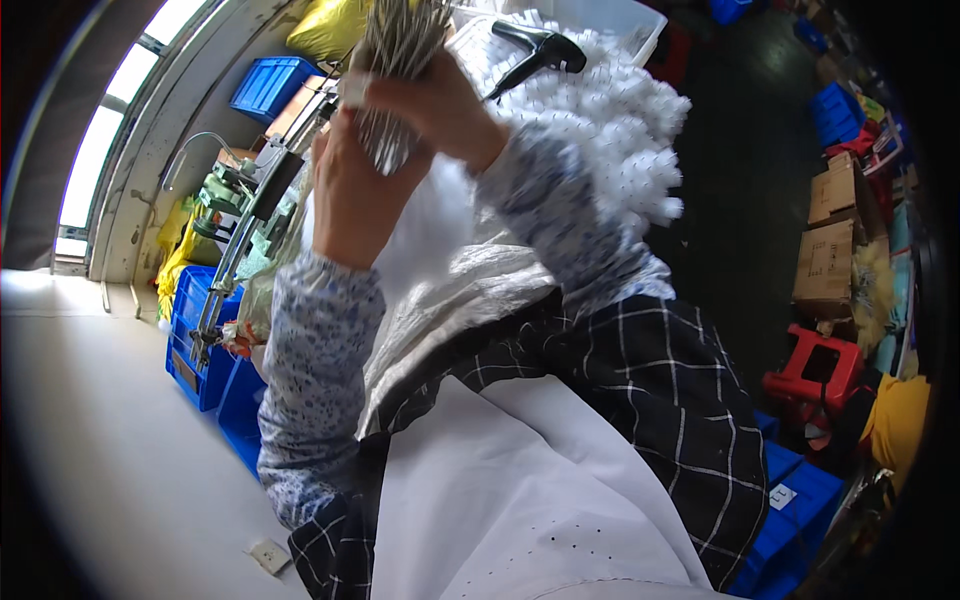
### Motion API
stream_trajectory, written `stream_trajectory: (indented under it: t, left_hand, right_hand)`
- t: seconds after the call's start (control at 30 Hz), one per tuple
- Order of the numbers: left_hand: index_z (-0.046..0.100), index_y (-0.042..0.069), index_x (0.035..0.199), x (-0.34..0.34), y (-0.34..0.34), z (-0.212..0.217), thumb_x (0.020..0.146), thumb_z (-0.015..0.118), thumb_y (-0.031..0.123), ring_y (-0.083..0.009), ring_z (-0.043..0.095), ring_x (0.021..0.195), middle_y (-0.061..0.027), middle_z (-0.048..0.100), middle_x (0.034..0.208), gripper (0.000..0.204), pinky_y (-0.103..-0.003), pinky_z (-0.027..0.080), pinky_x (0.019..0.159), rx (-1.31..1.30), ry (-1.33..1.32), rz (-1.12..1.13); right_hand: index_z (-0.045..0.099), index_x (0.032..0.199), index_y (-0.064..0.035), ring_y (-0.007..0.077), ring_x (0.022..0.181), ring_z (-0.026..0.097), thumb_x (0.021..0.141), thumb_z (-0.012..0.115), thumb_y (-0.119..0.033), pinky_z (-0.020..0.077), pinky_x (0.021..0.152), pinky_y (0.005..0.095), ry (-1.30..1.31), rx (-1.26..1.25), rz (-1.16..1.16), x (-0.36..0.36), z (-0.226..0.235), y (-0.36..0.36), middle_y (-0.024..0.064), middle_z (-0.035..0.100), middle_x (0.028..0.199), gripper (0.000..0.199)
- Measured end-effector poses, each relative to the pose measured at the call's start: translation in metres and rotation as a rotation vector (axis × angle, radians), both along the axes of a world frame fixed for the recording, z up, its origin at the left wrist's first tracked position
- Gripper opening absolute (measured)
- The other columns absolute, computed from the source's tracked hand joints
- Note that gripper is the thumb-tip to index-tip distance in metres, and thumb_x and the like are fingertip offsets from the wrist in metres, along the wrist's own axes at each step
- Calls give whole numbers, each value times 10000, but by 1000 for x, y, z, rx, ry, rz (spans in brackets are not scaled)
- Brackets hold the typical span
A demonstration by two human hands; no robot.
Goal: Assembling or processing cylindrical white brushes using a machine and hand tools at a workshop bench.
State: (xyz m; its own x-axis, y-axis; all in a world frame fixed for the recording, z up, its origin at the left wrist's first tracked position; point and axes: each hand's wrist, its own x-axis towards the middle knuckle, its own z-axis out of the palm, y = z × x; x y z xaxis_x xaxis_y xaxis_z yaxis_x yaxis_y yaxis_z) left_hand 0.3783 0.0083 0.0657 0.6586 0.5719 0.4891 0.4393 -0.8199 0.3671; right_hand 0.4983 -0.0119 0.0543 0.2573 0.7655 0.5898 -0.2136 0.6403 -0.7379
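Both my hands are raised at the top of the view around a thick bundle of thin grey wire stems point(400, 45). My left hand point(358, 190) grips it from below, fingers curled round it. My right hand point(445, 110) closes on the bundle from the right side, just above the left. Beneath the hands hangs a blurred white fluffy mass point(435, 225); whether it belongs to the bundle I cannot tell. To the right lies a big heap of white fluffy pieces point(620, 130) with short dark tips. A black hair dryer point(540, 55) rests on the heap.
A clear plastic bin point(650, 25) stands behind the heap. At left are a metal arm on a stand point(235, 255), a green machine point(220, 190) and blue crates point(190, 335). Cardboard boxes point(825, 265) and a red stool point(815, 370) line the right side.
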Motion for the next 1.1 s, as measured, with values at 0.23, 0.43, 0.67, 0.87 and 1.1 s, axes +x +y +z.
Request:
stream_trajectory:
  t: [0.23, 0.43, 0.67, 0.87, 1.1]
  left_hand:
    - [338, -67, 1068, -8, 41, 9, 745, 589, 282, -226, 515, 822, -202, 467, 962, 538, -279, 430, 740, -730, 113, -580]
    - [431, 4, 1090, -3, 112, 0, 843, 313, 445, -208, 479, 865, -137, 491, 994, 519, -287, 363, 783, -205, -258, -170]
    - [467, 19, 1081, 15, 154, -46, 864, 334, 356, -124, 469, 808, -72, 519, 931, 423, -227, 363, 724, -761, -57, -539]
    - [461, -71, 1056, 31, 159, -89, 858, 288, 241, -188, 515, 912, -137, 551, 980, 409, -261, 371, 814, -1429, 130, -493]
    - [485, -94, 1003, 145, 171, -92, 859, 282, 214, -226, 521, 921, -162, 546, 978, 396, -292, 369, 842, -1565, 373, -639]
  right_hand:
    - [532, 876, 17, 141, 577, 581, 759, 542, -197, 501, 518, 242, -65, -659, 469, 60, 24, 21, 102, 578, 726, 243]
    - [494, 929, 25, 163, 602, 572, 680, 545, -104, 492, 537, 275, 68, -902, 786, 2, -63, 11, 93, 555, 694, 285]
    - [489, 924, 37, 170, 657, 563, 690, 549, -80, 485, 605, 270, 349, -868, 924, 3, -96, 43, 99, 542, 773, 269]
    - [506, 878, 59, 177, 651, 574, 690, 554, -59, 491, 594, 279, 455, -924, 866, 10, -116, 45, 122, 570, 765, 227]
    - [411, 978, 45, 180, 637, 569, 728, 516, -66, 499, 583, 274, 729, -952, 515, 76, -99, 32, 102, 520, 722, 293]
